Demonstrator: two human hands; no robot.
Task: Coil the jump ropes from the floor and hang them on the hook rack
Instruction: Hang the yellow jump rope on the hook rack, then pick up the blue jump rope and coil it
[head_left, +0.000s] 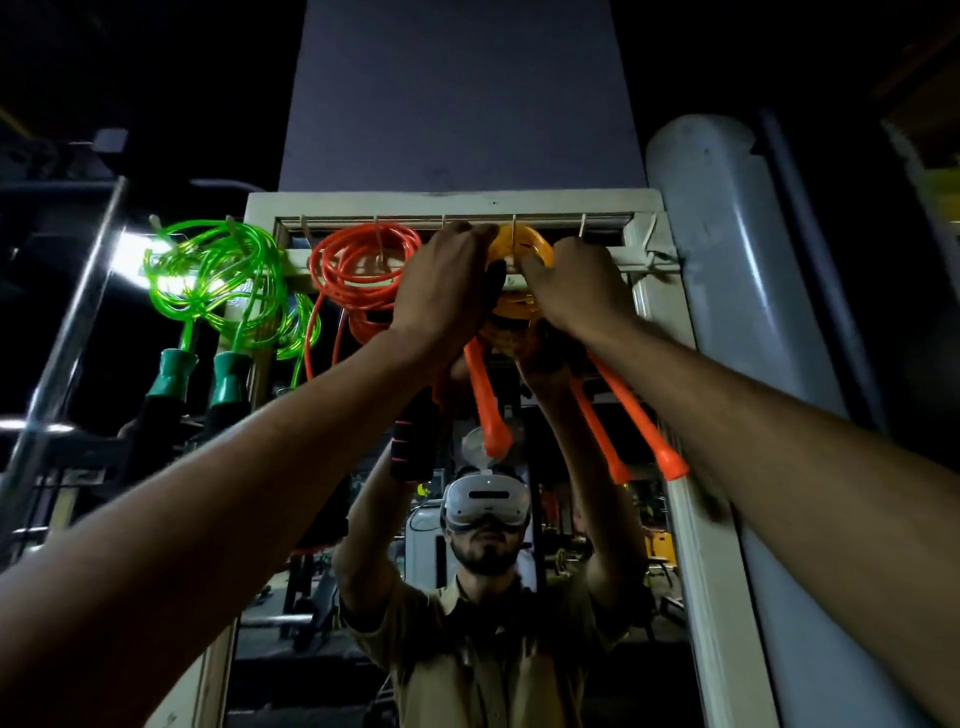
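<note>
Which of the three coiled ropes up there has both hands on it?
The yellow rope, rightmost on the rack. The left hand and right hand grip its coil at a hook, while the green rope and orange rope hang untouched.

No text, label, brand mark, number or sign can be read anywhere in the view — the scene is dim and the surfaces that show carry no legible print.
</note>
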